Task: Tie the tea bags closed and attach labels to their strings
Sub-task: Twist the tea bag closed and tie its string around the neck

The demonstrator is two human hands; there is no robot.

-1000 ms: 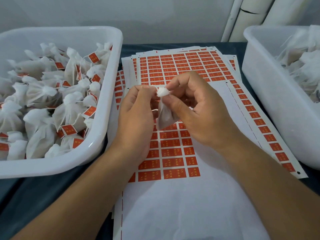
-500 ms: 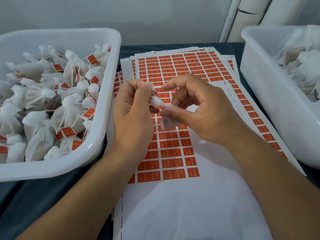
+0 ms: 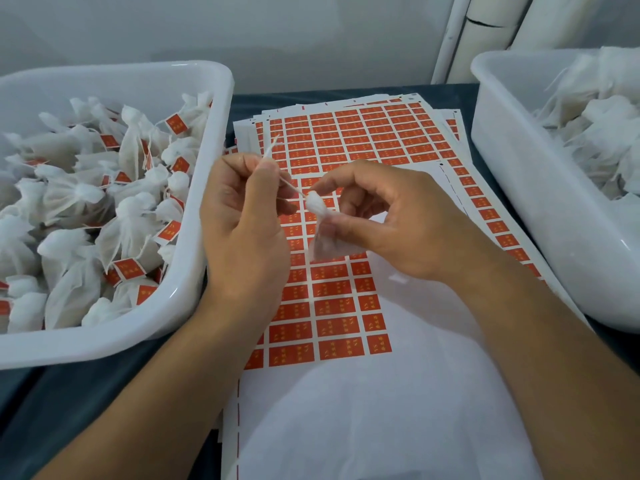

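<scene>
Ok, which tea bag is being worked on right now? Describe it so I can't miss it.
Look between the two white tubs, above the sheets of orange labels. The tea bag hangs from the right hand while the left hand pulls its string taut. Unlike the tub's bags, it has no label.

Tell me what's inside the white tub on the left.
The left tub holds a heap of tied tea bags, many with red labels on their strings. The heap covers the tub's bottom, so anything lying beneath it cannot be seen.
</scene>
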